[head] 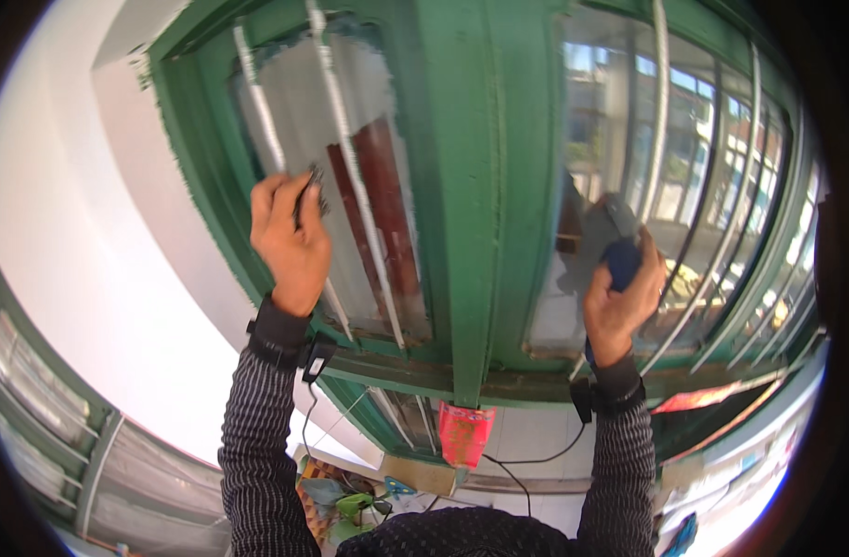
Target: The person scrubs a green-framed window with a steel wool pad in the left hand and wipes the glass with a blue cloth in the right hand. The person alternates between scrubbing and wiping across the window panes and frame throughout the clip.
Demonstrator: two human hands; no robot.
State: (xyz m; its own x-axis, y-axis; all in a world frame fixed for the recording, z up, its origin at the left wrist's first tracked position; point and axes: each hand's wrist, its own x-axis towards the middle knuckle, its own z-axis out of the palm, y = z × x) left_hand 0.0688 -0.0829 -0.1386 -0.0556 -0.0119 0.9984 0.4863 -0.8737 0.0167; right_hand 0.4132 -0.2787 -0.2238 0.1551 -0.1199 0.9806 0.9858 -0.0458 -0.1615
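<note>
My left hand (290, 233) is raised at the left window pane of a green wooden frame (459, 209), beside a white metal bar (260, 111). Its fingers pinch a dark, wiry scouring pad (314, 198). In front of the right pane, my right hand (623, 299) grips a dark blue object (620, 263), whose exact kind I cannot tell; its lower end shows below the palm. A grey shape above it may be part of it or a reflection. Both wrists wear black straps with small devices and cables.
More vertical metal bars (661, 104) cross the right pane. Below the window hangs a red paper (467, 435) with writing. Dark cables (536, 459) loop beneath my arms. Potted green leaves (354, 503) stand low in front of me, and a white wall (118, 264) lies left.
</note>
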